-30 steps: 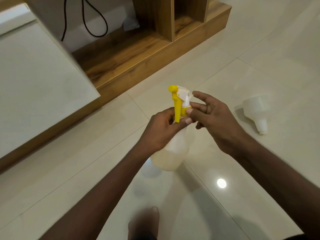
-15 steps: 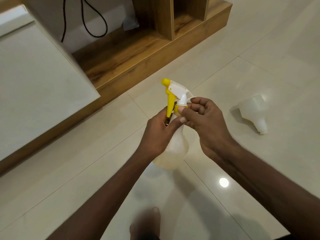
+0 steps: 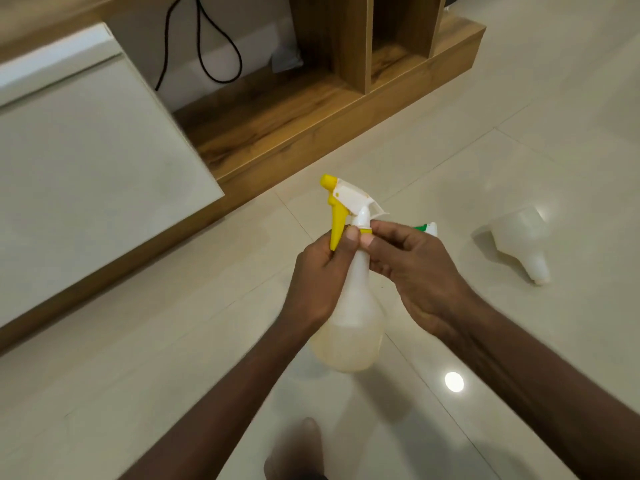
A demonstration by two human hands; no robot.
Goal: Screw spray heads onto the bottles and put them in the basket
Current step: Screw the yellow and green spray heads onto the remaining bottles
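Note:
A translucent white bottle (image 3: pixel 349 327) with pale liquid is held above the tiled floor, centre of view. A yellow-and-white spray head (image 3: pixel 346 202) sits on its neck, nozzle pointing left. My left hand (image 3: pixel 318 278) grips the bottle's neck, thumb up by the yellow collar. My right hand (image 3: pixel 412 271) pinches the collar from the right. A second white bottle (image 3: pixel 519 244), without a head, lies on its side on the floor at right. A green-and-white spray head (image 3: pixel 426 228) peeks out behind my right hand. No basket is in view.
A low wooden shelf unit (image 3: pixel 311 109) runs across the back, a black cable (image 3: pixel 214 39) hanging behind it. A white panel (image 3: pixel 86 174) fills the left. A bare foot (image 3: pixel 298 452) shows at the bottom edge. A ceiling light reflects off the glossy tiles (image 3: pixel 453 382).
The spray head has turned on the neck, its nozzle now swung out to the left. My right fingers have shifted on the collar. The green spray head has come into sight.

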